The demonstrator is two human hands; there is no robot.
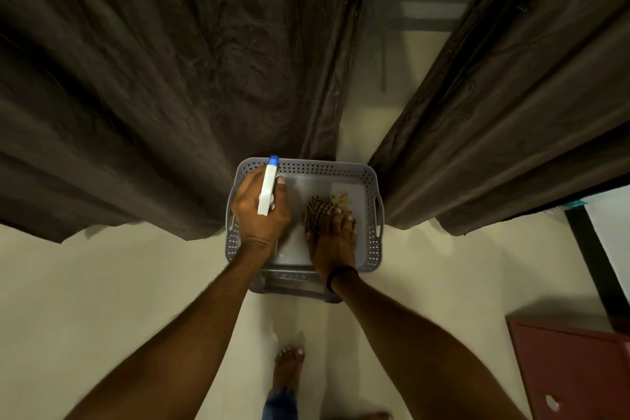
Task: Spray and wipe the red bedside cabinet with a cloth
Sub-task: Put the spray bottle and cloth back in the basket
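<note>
The cloth (316,211), brown with a dotted pattern, lies inside the grey perforated basket (372,182), towards its right side. I judge it to be soft and light, so it will fold and hang when lifted. It is best gathered in the middle, so that no corner catches on the basket wall. The right hand (332,240), with a black band (341,274) at the wrist, lies on the cloth. Whether the fingers already pinch it, I cannot tell.

The left hand (260,220) is curled round the neck of a white spray bottle (267,191) with a blue nozzle, above the left part of the basket. The bottle looks like stiff plastic, probably smooth, and the neck seems the safe place to hold it.

The red bedside cabinet (572,372) stands well apart, low on the person's right. Dark curtains (153,95) hang just behind the basket on both sides. A bare foot (289,366) stands on the pale floor between the basket and the person, and nothing seems to block the way to the cabinet.
</note>
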